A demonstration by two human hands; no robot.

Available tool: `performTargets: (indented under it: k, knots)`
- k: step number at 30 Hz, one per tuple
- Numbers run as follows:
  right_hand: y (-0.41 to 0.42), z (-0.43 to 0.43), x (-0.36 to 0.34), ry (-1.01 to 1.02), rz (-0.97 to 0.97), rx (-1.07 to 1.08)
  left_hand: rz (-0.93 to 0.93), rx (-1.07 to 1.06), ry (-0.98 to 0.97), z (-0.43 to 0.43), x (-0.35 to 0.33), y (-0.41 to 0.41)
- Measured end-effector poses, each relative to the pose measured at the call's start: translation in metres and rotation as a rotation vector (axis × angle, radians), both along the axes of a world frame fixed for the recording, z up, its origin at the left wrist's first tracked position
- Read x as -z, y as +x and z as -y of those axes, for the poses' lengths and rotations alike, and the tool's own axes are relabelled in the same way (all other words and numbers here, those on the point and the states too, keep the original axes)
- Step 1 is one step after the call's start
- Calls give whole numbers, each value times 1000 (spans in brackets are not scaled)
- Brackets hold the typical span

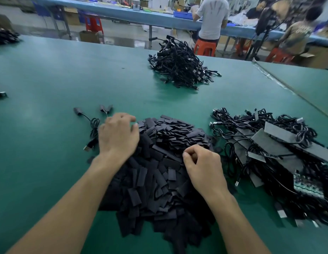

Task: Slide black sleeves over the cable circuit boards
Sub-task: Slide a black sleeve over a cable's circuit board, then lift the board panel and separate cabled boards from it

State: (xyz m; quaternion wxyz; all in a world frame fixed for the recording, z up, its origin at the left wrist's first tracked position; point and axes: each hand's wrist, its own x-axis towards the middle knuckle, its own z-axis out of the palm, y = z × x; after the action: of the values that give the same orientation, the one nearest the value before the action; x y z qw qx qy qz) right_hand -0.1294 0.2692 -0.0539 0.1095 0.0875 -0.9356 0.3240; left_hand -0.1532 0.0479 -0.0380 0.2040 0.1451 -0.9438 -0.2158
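Loose cable (92,125) lies on the green table (40,88), just outboard of the left hand (119,136). Too small to tell if it's sleeved.

Left hand: fingers spread and bent over the left edge of the black sleeves (159,173) heap, gripping nothing. The heap sits under and between both hands.

Right hand (201,165): fingers curled, thumb against forefinger tip, down on the heap top. Can't tell if a sleeve is in the pinch.

Just outboard of the right hand: tangle of raw cables (265,129), with bare circuit boards (308,186) showing.

Well ahead of both hands: far bundle (179,66), probably the finished lot.

Judgement: at the sleeve-picking step, no board in hand yet. Big raw pile and big sleeve heap left, so plenty to go.
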Motion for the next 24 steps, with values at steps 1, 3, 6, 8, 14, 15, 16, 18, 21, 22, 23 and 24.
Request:
performTargets:
  k: [1, 3, 6, 8, 14, 15, 16, 18, 21, 22, 23, 24]
  knots:
    - [1, 1, -6, 26, -6, -4, -5, 44, 10, -9, 1, 9]
    - [2, -2, -22, 60, -86, 19, 13, 118, 32, -24, 5, 24]
    - [3, -18, -52, 121, -315, 164, 62, 177, -1, -35, 19, 38]
    - [1, -35, -67, 216, -368, 297, 75, 188, -32, -38, 27, 44]
    - [-10, -83, -81, 360, -146, 504, 57, 191, -5, -39, 31, 45]
    - [-10, -87, -81, 364, -191, 508, 55, 190, -1, -38, 30, 45]
    - [-10, -90, -82, 358, -236, 511, 54, 188, 4, -39, 30, 46]
    - [-13, -95, -86, 340, -305, 511, 50, 183, 10, -38, 30, 46]
    - [-20, -101, -98, 301, -402, 452, 49, 177, 7, -39, 30, 46]
    - [-21, -99, -106, 273, -454, 421, 49, 175, 1, -40, 30, 46]
    - [-22, -95, -116, 236, -513, 388, 49, 173, -4, -40, 30, 45]
    - [-24, -90, -126, 193, -571, 353, 50, 170, -6, -40, 31, 45]
